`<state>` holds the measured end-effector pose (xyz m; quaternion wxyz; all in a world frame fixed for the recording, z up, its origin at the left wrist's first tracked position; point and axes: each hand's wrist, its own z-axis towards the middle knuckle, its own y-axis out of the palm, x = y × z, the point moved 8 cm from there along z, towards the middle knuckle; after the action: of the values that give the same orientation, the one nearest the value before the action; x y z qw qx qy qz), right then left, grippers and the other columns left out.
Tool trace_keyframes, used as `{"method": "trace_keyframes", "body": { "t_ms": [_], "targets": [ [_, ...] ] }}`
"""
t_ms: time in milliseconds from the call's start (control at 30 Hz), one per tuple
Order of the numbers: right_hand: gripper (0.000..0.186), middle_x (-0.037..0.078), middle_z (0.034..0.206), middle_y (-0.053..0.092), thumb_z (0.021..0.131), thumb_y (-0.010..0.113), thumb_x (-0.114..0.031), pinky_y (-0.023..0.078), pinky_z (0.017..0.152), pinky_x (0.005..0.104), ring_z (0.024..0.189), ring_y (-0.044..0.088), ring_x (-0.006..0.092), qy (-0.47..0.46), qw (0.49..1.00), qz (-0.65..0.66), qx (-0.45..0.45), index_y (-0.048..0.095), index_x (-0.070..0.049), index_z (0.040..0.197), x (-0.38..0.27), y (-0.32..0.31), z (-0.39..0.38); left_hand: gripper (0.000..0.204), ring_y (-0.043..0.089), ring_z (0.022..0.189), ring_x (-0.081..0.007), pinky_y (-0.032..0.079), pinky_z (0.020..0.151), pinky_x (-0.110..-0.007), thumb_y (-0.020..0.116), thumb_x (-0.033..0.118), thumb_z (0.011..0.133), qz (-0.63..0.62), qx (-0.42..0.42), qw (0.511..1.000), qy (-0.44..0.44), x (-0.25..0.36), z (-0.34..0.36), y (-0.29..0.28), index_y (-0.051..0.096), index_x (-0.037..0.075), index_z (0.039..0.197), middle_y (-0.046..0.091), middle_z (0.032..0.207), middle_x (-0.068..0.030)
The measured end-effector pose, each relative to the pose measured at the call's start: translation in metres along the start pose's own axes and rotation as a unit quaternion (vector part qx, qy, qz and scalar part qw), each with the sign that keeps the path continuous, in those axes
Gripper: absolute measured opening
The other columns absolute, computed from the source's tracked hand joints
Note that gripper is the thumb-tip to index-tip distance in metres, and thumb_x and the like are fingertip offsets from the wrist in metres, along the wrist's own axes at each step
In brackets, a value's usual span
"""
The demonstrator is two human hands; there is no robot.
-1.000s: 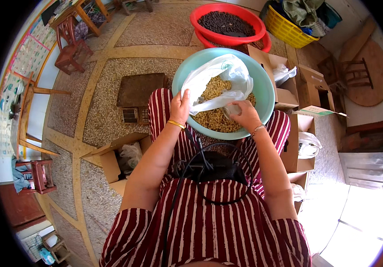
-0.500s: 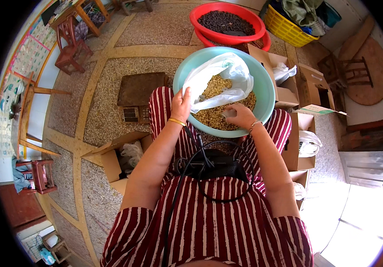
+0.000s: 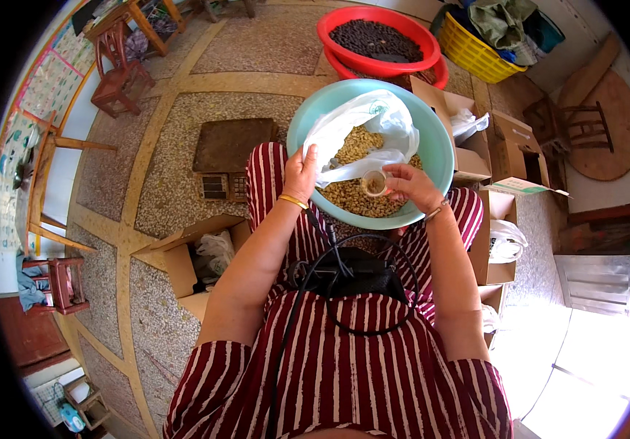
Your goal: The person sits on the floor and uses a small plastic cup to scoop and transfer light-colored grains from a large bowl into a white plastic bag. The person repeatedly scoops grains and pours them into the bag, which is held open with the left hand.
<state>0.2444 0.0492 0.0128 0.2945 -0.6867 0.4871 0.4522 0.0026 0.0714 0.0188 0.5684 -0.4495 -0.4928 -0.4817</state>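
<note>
A pale turquoise basin (image 3: 443,146) stands in front of my knees, with yellowish kernels (image 3: 351,199) in it. Over the kernels lies a thin white plastic bag (image 3: 400,121), its mouth spread wide; whether the kernels framed by its opening are inside it, I cannot tell. My left hand (image 3: 300,174) is closed on the bag's left edge, at the basin's rim. In my right hand (image 3: 414,186), pinched by its rim, is a small clear cup (image 3: 373,184), tilted so that its opening shows. It is above the kernels beside the bag's near edge; what it contains is unclear.
Beyond the basin, a red basin (image 3: 430,44) holds dark round pieces, beside a yellow basket (image 3: 468,51). Cardboard boxes with plastic bags stand right (image 3: 501,208) and left (image 3: 181,271). A low brown scale-like device (image 3: 230,146) sits left of my knee. A black cable crosses my lap.
My right hand has lifted the cup up out of the kernels, and its opening now shows. My left hand keeps its hold on the bag and has barely moved.
</note>
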Motion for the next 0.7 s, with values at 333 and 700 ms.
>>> {"method": "trace_keyframes", "body": {
  "t_ms": [333, 700],
  "targets": [
    [0.041, 0.015, 0.108, 0.051, 0.067, 0.065, -0.008, 0.042, 0.086, 0.0378, 0.101, 0.049, 0.0307, -0.272, 0.832, -0.404, 0.266, 0.056, -0.013, 0.107, -0.089, 0.004, 0.018, 0.037, 0.046, 0.068, -0.0083, 0.040, 0.063, -0.024, 0.046, 0.033, 0.090, -0.005, 0.007, 1.000, 0.005, 0.004, 0.000, 0.000, 0.057, -0.002, 0.094, 0.053, 0.073, -0.0002],
    [0.052, 0.010, 0.114, 0.047, 0.062, 0.068, -0.004, 0.038, 0.091, 0.0400, 0.106, 0.044, 0.0323, -0.372, 0.728, -0.507, 0.273, 0.052, -0.014, 0.110, -0.125, 0.034, -0.001, 0.038, 0.048, 0.069, -0.0095, 0.042, 0.065, -0.024, 0.046, 0.035, 0.090, -0.009, 0.016, 0.999, 0.033, 0.005, 0.000, 0.001, 0.057, -0.001, 0.097, 0.054, 0.075, -0.0013]
  ]
}}
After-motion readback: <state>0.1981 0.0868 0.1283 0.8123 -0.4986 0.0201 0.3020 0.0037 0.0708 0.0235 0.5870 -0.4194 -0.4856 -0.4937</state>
